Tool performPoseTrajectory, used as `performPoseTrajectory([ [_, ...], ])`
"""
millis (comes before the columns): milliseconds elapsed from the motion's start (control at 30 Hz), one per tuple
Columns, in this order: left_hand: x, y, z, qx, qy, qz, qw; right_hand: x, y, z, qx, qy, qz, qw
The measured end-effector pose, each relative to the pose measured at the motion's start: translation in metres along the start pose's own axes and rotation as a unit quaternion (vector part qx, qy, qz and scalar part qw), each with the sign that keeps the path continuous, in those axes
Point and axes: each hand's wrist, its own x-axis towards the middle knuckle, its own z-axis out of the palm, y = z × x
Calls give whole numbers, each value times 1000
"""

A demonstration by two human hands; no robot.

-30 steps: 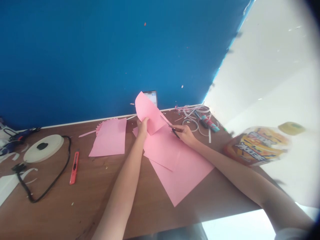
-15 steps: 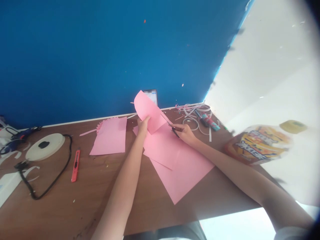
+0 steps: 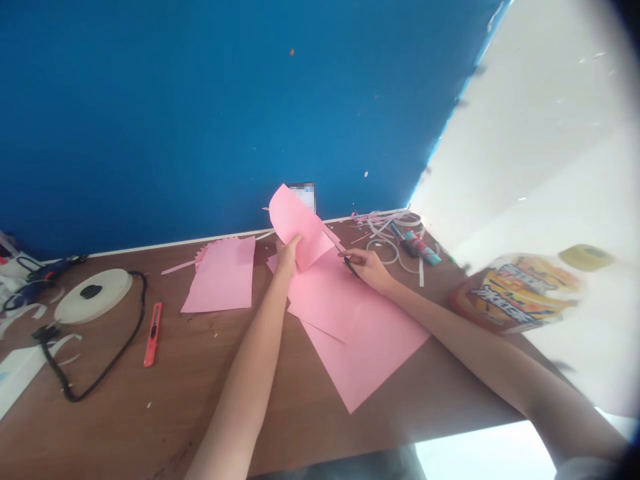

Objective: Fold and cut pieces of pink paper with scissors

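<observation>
My left hand [image 3: 288, 255] is closed on a curled sheet of pink paper [image 3: 300, 223], raised above the table with its top bent back. In my right hand [image 3: 367, 267] is a pair of scissors [image 3: 351, 266], fingers closed round the dark handles. The blades point up and left, at the right edge of the raised paper. Whether they are apart is too small to tell. Beneath both hands lie larger pink sheets [image 3: 370, 353], overlapping on the brown table. Another pink sheet [image 3: 225, 277] with a zigzag-cut edge lies left of my left hand.
A red box cutter [image 3: 153, 335] and a white round reel-like object [image 3: 94, 297] with a black cable [image 3: 107, 367] lie left. A phone [image 3: 304, 195] stands against the blue wall. Paper strips [image 3: 385, 227] and a patterned tube [image 3: 423, 248] lie back right. A bottle with a yellow cap [image 3: 525, 290] is at right.
The whole view has shifted slightly, so things appear a little lower. Both hands keep their hold on the paper and the scissors, with hardly any visible movement.
</observation>
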Motion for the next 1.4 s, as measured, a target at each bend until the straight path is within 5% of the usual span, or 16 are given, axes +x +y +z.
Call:
performPoseTrajectory([
  [500, 2, -1, 0, 32, 45, -23, 998, 0, -3, 1, -12, 2, 0, 1000],
  [1400, -2, 0, 4, 1, -7, 3, 1000, 1, 1, 0, -5, -15, 11, 1000],
])
